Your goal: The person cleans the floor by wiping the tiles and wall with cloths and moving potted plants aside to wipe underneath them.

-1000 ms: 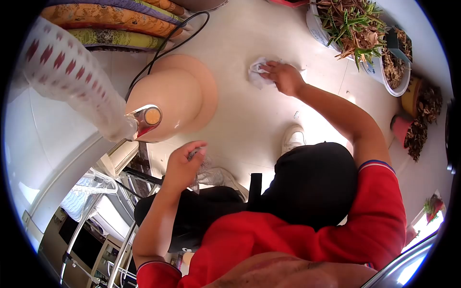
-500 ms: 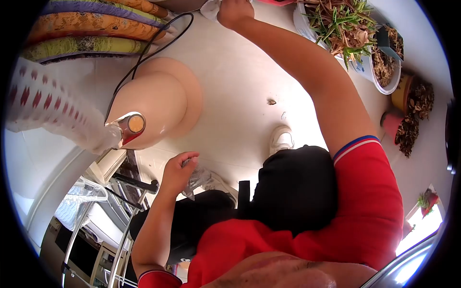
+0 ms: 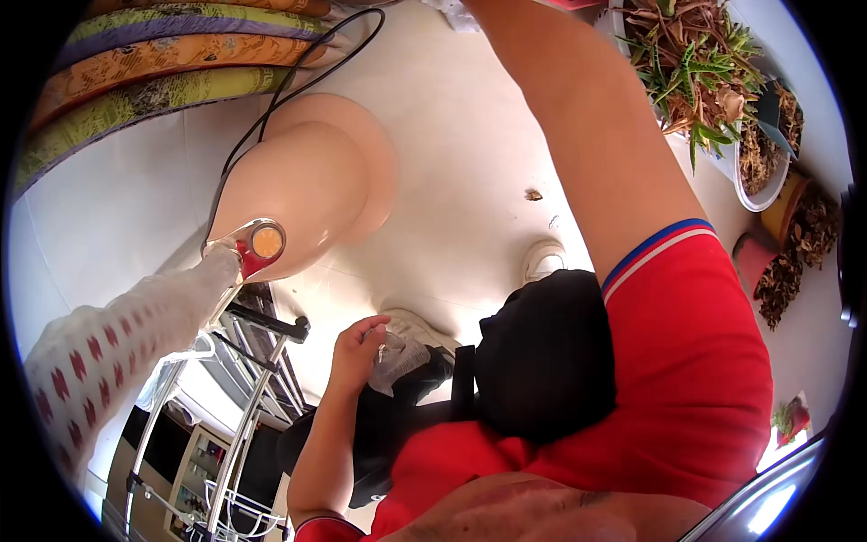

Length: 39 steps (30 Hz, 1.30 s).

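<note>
My left hand (image 3: 358,350) is in front of my legs, fingers curled round a crumpled piece of clear plastic (image 3: 397,359) that hangs over my dark trouser leg and shoe. My right arm (image 3: 578,108) stretches up to the top edge, where the hand is cut off from view. A white crumpled cloth or tissue (image 3: 456,14) shows beside the wrist. Left of centre stands a beige rounded appliance base (image 3: 298,185) with an orange round button (image 3: 267,240). White material with red marks (image 3: 126,334) runs from its top to the lower left.
A black cord (image 3: 262,117) loops behind the base near stacked patterned cushions (image 3: 181,54). Potted plants (image 3: 695,72) line the right side. A metal rack (image 3: 235,406) stands at lower left. Small brown debris (image 3: 534,194) lies on the pale floor (image 3: 461,172).
My right hand has gone out past the top edge. The view has shifted, and the marked white material now hangs lower. My left hand still holds the clear plastic.
</note>
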Motion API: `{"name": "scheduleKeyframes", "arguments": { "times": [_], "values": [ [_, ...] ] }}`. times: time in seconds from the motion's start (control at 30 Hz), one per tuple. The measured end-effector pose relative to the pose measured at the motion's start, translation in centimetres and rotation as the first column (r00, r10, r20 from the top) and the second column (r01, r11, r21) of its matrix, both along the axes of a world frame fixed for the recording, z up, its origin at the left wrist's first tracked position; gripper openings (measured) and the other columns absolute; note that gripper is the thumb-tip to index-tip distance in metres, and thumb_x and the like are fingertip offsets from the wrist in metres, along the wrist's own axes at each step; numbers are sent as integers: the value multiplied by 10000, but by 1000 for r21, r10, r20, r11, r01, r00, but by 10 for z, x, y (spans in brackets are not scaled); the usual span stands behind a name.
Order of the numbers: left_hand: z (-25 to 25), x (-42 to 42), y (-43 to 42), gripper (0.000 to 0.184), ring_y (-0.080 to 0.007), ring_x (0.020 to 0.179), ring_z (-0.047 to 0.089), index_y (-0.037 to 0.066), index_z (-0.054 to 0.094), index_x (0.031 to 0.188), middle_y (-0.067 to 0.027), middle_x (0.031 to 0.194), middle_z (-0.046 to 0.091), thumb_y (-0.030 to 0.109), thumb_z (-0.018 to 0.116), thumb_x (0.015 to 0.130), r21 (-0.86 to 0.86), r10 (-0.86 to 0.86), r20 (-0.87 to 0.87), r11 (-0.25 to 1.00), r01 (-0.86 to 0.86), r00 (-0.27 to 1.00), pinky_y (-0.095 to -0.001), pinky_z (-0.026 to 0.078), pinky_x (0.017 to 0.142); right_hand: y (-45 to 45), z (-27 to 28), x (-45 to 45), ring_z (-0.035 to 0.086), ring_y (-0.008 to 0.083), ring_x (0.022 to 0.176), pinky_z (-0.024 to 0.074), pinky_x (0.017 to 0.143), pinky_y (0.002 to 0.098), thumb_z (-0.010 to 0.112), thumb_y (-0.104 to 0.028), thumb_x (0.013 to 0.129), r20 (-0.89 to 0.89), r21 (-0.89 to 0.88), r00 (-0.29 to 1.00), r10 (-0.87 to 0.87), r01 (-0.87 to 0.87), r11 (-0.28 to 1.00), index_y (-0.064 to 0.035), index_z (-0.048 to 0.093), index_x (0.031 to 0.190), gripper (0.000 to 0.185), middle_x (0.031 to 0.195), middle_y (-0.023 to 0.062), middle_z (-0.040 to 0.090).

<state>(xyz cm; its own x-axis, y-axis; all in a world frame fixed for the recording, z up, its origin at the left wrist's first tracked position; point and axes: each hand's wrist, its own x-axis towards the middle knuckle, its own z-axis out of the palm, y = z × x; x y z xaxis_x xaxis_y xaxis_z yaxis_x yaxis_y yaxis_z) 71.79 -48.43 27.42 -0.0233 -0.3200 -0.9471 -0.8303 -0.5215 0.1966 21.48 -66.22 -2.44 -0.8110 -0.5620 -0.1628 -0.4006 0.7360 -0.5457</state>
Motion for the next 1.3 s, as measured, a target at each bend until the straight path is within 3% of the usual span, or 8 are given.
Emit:
{"name": "scheduleKeyframes", "arguments": {
  "times": [0.17, 0.23, 0.3, 0.37, 0.67, 0.83, 1.03, 1.3],
  "values": [
    [-11, -3, -5, 282, -62, 767, 552, -6, 700, 1172, 10, 866, 657, 181, 630, 974, -51, -9, -16, 999, 8, 1000, -223, 454, 719, 35, -9, 12, 639, 429, 1079, 496, 976, 488, 480, -285, 969, -210, 36, 972, 102, -97, 995, 0, 530, 1378, 501, 1307, 287, 588],
    [-5, -28, -12, 277, -63, 791, 561, -7, 699, 1170, 6, 886, 656, 181, 614, 985, -33, 9, -85, 999, -12, 996, -227, 461, 742, 67, -4, 41, 611, 429, 1141, 476, 995, 496, 480, -278, 948, -682, -161, 729, 59, -228, 960, -10, 496, 1412, 536, 1338, 291, 566],
    [-5, -39, -15, 268, -57, 785, 554, -3, 701, 1164, 19, 867, 639, 179, 612, 989, 18, 107, -145, 994, -105, 984, -223, 456, 725, 108, 34, 66, 272, 325, 1485, 367, 1122, 469, 578, -349, 910, -200, 59, 885, 421, -418, 906, 15, 670, 1222, 488, 1589, 184, 325],
    [-8, -47, -16, 263, -53, 775, 547, -2, 702, 1157, 27, 858, 629, 178, 610, 990, -13, 1, -153, 1000, -3, 988, -221, 451, 712, 148, 44, 95, 336, 321, 1450, 381, 1089, 476, 600, -363, 933, -201, 16, 784, 587, -597, 802, -8, 754, 987, 390, 1561, 147, 393],
    [-28, -81, -21, 257, -62, 753, 536, 4, 707, 1128, 26, 832, 625, 196, 635, 973, -33, -273, -235, 962, 273, 933, -234, 452, 701, 308, 62, 198, 557, 304, 1265, 446, 1068, 411, 568, -118, 919, 288, -351, 203, 936, -887, 300, -106, 702, 1195, 306, 1406, 117, 578],
    [-30, -79, -20, 245, -41, 718, 487, -3, 697, 1141, 53, 793, 566, 170, 618, 987, 8, -222, -258, 973, 232, 940, -209, 412, 666, 261, 99, 127, 590, 344, 1206, 506, 999, 398, 586, -40, 872, 15, -312, 956, 294, -275, 909, -94, 686, 1201, 348, 1395, 138, 575],
    [-27, -60, -15, 245, -38, 698, 479, 1, 695, 1150, 58, 784, 566, 166, 617, 986, -17, -296, -219, 954, 300, 930, -206, 402, 641, 134, 39, 32, 510, 399, 1300, 422, 1049, 506, 477, -267, 934, -39, 219, 928, 369, -353, 910, -18, 464, 1445, 568, 1453, 253, 490],
    [-21, -12, -11, 265, -64, 769, 553, 15, 712, 1143, 6, 862, 657, 196, 642, 963, -62, -142, -127, 989, 135, 982, -235, 462, 714, 80, 26, 116, 414, 286, 1404, 391, 1086, 471, 527, -311, 946, -310, 71, 724, 616, -629, 774, -92, 586, 1366, 477, 1511, 99, 476]
  ]
}}
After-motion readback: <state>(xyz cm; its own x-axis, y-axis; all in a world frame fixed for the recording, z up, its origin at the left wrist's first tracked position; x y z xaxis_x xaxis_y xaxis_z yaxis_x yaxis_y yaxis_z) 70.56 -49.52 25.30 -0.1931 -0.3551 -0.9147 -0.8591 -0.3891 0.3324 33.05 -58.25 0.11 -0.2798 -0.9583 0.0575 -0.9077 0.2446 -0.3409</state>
